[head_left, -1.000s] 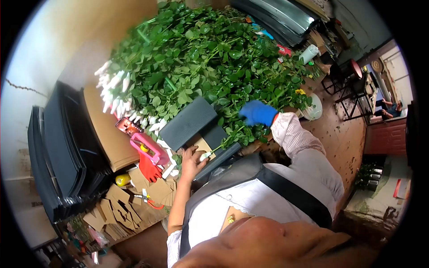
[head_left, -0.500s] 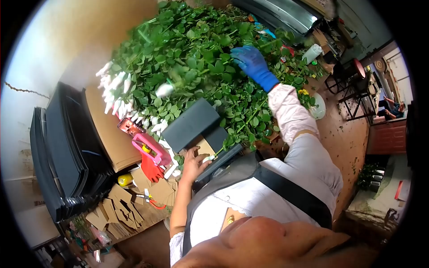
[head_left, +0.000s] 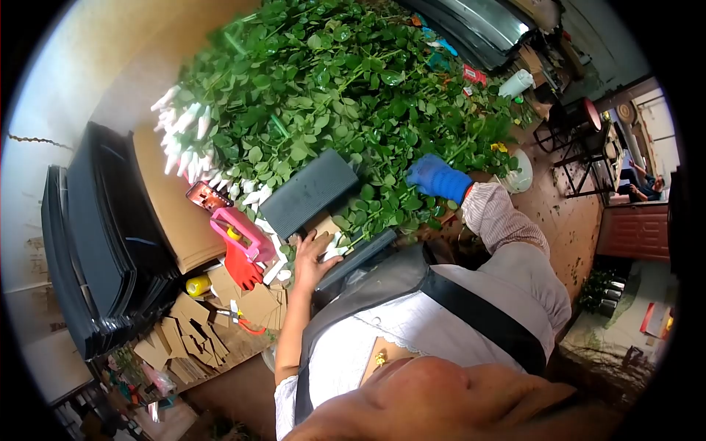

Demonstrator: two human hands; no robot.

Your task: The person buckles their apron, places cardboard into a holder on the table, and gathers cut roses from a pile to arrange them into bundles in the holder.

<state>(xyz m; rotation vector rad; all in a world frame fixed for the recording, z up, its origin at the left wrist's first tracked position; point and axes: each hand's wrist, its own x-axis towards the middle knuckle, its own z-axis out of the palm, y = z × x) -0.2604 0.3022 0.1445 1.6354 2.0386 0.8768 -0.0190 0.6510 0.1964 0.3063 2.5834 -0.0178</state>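
At the dark block's [head_left: 309,192] six o'clock, white bud [head_left: 334,247] was touched by left hand [head_left: 312,259], fingers half-spread; right hand [head_left: 439,178], grasp undiscernible; light pressure judged best.

Leafy green stems [head_left: 331,110], densely heaped

Left hand [head_left: 312,259], bare, fingers extended, rests on white-sleeved buds [head_left: 334,250] beside a ribbed dark-grey board [head_left: 309,192]. Right hand [head_left: 439,178], blue-gloved, is among leafy green stems [head_left: 316,95]; grip unclear. Near the board's left edge: pink tape dispenser [head_left: 254,239], red rubber glove [head_left: 238,266], lit phone [head_left: 208,196].
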